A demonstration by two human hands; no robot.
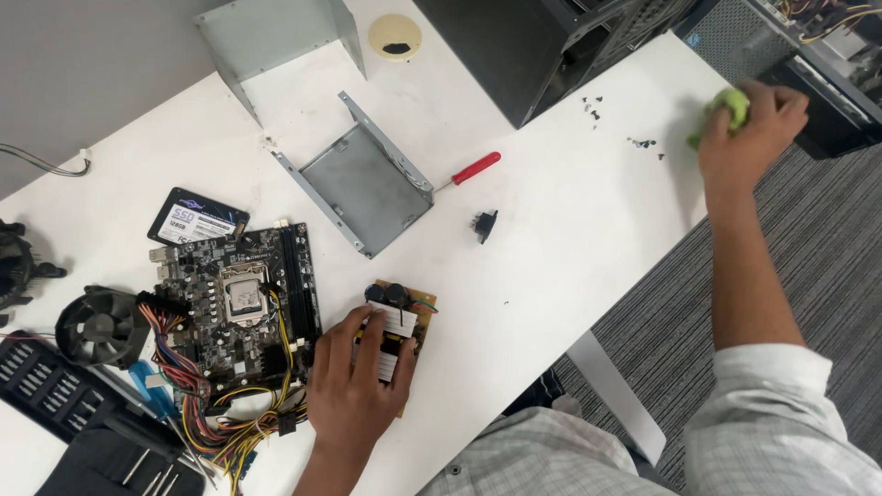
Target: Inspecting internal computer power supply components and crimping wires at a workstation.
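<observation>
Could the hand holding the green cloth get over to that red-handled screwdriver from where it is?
Probably yes. The right hand grips the green cloth at the table's far edge; bare tabletop and a few small screws lie between it and the red-handled screwdriver.

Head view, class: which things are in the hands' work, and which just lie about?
In hand:
left hand pressing the brown circuit board with black capacitors
right hand gripping the crumpled green cloth

Lying about:
red-handled screwdriver
grey metal drive bracket
black motherboard
black flat drive
black fan

Left hand flat on circuit board; right hand grips green cloth on table.
</observation>
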